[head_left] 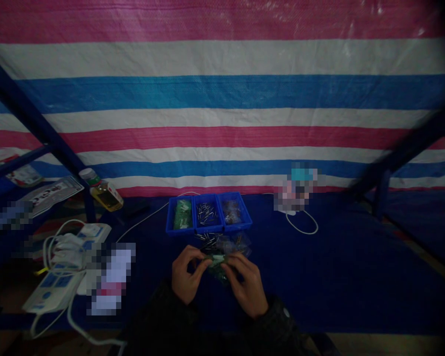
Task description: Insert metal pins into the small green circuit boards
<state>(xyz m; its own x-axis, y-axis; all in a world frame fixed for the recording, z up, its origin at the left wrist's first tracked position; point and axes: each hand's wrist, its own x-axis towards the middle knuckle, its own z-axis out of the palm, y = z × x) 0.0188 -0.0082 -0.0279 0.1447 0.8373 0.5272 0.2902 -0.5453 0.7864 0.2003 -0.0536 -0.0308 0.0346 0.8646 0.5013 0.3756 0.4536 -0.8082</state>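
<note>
Left grip and right grip pinch a green packet (blue trays beyond).

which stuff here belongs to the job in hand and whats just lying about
Seemingly part of the job:
green item between left hand and right hand
three blue bins and their contents
loose metal pieces and clear bags in front of them

Probably just lying about:
bottle
power strip
white cable loop at right
</note>
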